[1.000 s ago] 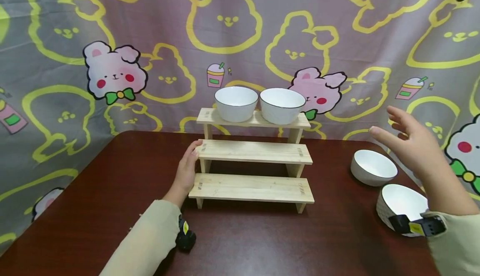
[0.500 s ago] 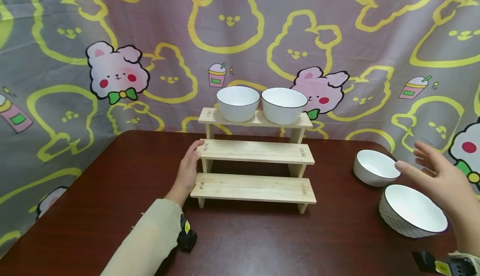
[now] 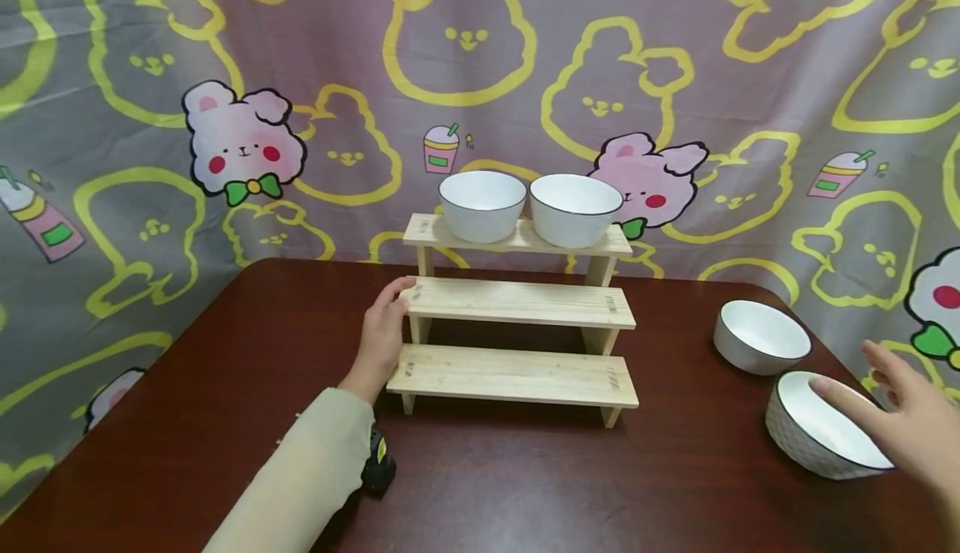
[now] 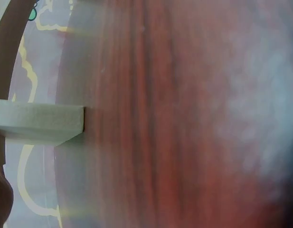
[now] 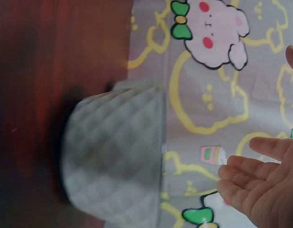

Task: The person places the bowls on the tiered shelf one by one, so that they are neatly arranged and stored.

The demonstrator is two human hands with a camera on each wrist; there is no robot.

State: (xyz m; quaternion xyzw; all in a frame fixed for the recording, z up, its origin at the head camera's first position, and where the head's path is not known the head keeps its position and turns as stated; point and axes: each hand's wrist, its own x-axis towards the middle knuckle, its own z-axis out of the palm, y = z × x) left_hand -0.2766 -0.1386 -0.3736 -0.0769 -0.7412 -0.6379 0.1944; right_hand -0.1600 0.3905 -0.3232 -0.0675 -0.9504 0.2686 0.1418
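Observation:
A three-step wooden display stand (image 3: 517, 299) stands mid-table. My left hand (image 3: 381, 332) grips the left end of its middle step, fingertips at the board's edge. The left wrist view shows mostly tabletop, with part of the stand (image 4: 37, 121) and a bit of a finger at the left. On the top step, two white bowls (image 3: 482, 207) with dark rims sit side by side. At the right, my right hand (image 3: 903, 419) hovers over a white bowl with a textured outside (image 3: 806, 444), thumb spread from the fingers. The right wrist view has this bowl (image 5: 115, 156) beside the open hand (image 5: 265, 185).
Another white bowl (image 3: 753, 349) sits just behind the textured one, near the table's right edge. The dark red-brown table (image 3: 480, 486) ends at a curtain (image 3: 300, 36) printed with cartoon bears, which closes off the back and sides.
My right hand has come down and rightward from above the table to just over the nearer bowl. My left hand stays on the stand, while the view has shifted slightly.

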